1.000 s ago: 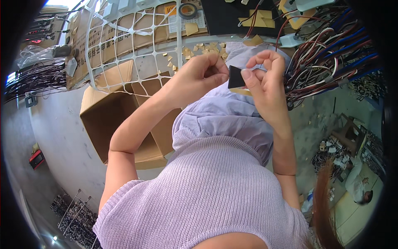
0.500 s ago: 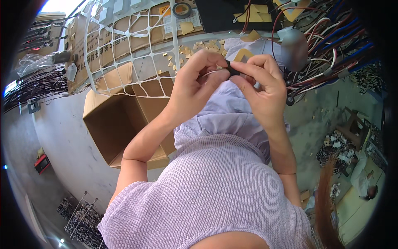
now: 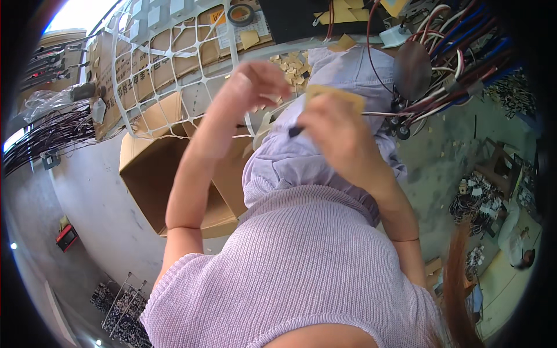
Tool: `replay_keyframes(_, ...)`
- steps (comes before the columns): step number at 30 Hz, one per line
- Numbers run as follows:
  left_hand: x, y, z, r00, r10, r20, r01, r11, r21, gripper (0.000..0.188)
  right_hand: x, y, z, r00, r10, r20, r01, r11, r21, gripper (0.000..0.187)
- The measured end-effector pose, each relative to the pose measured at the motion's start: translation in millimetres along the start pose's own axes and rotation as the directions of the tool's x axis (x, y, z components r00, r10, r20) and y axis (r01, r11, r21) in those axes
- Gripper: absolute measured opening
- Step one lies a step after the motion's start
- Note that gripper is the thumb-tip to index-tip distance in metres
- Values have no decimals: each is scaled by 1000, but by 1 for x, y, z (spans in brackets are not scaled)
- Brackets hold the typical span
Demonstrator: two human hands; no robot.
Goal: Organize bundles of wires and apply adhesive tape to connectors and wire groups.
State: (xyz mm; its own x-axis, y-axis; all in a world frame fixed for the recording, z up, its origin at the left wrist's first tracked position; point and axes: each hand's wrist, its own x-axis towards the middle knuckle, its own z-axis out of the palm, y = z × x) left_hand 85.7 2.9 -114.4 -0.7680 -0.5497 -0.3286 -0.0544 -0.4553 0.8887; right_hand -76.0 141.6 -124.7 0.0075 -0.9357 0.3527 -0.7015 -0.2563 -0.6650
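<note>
My right hand [image 3: 339, 133], smeared by motion, is above my lap. At its fingertips sits a small black piece [image 3: 295, 131], seemingly pinched; its kind is unclear. Behind the knuckles a yellow card-like piece [image 3: 351, 100] shows, and I cannot tell whether the hand holds it. My left hand [image 3: 255, 87] is up and away to the left, blurred, its fingers loosely apart with nothing visible in them. It is in front of a white net [image 3: 232, 46]. Lilac trousers [image 3: 354, 69] cover my legs beneath both hands.
An open cardboard box [image 3: 226, 211] stands at my left. Yellow paper scraps [image 3: 295, 66] are strewn ahead. Bundled cables [image 3: 458, 64] and a white connector [image 3: 394, 36] are at the right. A tape roll [image 3: 230, 16] lies by the net. Another person [image 3: 513, 243] is far right.
My hands were together at the black piece and have come apart. The left has moved left and up. The right has moved down and slightly left, with the black piece at its fingertips.
</note>
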Motion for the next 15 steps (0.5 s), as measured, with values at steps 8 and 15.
replay_keyframes(8, 16, -31, 7, 402, -533, 745, 570, 782, 252, 48, -6, -44, 28, 869, -480, 119, 462, 874, 151, 22)
replay_keyframes(15, -27, -11, 5, 569, -569, 594, 590, 785, 187, 64, -19, -24, -3, 964, -259, 58, 256, 965, 55, 46)
